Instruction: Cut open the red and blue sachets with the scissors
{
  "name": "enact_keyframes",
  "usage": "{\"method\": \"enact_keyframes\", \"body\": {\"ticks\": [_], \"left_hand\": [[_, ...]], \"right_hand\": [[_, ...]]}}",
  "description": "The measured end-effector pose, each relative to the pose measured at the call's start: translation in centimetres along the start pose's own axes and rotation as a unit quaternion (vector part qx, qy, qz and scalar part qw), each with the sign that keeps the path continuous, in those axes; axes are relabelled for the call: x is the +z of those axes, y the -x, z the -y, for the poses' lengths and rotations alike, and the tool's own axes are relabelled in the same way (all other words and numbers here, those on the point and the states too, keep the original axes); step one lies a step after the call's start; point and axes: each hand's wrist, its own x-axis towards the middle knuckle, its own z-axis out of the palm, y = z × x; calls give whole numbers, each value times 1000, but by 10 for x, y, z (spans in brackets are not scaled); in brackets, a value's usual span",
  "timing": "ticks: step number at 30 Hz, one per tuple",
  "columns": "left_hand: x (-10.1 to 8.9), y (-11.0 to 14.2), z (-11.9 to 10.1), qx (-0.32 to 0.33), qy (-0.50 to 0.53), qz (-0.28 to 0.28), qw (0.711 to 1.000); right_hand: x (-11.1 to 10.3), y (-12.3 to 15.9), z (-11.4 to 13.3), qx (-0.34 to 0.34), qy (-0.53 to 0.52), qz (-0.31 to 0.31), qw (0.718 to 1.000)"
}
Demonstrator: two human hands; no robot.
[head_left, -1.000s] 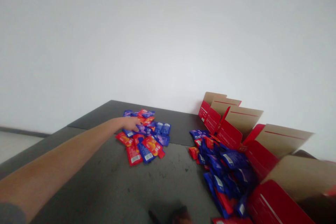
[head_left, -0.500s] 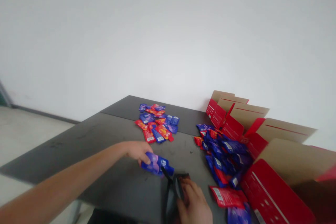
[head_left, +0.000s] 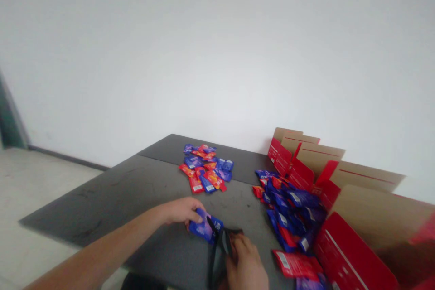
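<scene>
At the near part of the table, my left hand (head_left: 190, 212) pinches the left end of a blue-purple foil pouch (head_left: 202, 229). The pouch lies tilted, its right end against a dark bag-like thing (head_left: 217, 260) with a thin pointed edge across the pouch. My right hand (head_left: 246, 263) has its fingers closed on the right side of that dark thing. Its exact kind is blurred, and whether the pouch's end is inside it I cannot tell. Farther off lies a loose group of red-orange and blue pouches (head_left: 207, 176).
On the right, a heap of blue and red pouches (head_left: 288, 208) lies against a row of open red cardboard boxes (head_left: 351, 253) with brown flaps raised. A red pouch (head_left: 294, 263) is nearer me. The dark table (head_left: 112, 195) stands before a white wall (head_left: 217, 54).
My left hand has come from the far group back toward me with a blue-purple pouch, now up against the dark thing. My right hand has come into view holding that thing.
</scene>
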Motion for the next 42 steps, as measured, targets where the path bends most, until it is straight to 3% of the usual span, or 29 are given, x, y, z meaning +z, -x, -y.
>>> {"method": "enact_keyframes", "body": {"ticks": [5,11,18,22,26,29,32,36,40,42], "left_hand": [[-15,7,-13,-19,-49,36,998],[-27,21,-1,-4,-91,-11,996],[-1,41,24,111,-106,-109,982],[12,46,24,181,-173,-134,959],[22,44,16,153,-252,-171,940],[26,45,12,137,-270,-184,935],[26,48,12,156,-275,-165,934],[22,52,16,181,-275,-150,932],[22,53,18,188,-280,-149,929],[24,53,19,183,-290,-156,926]], "right_hand": [[8,-4,-9,-22,4,-7,1000],[-8,6,6,10,-15,5,1000],[-30,-6,15,59,-89,-4,994],[-37,-27,44,17,-54,-38,998],[-21,-46,83,-64,16,-12,998],[-2,-50,97,-63,59,27,996],[8,-44,90,-67,60,35,995],[-2,-39,54,-90,64,43,993],[-30,-50,13,-8,133,55,990],[-42,-56,13,34,150,48,987]]}}
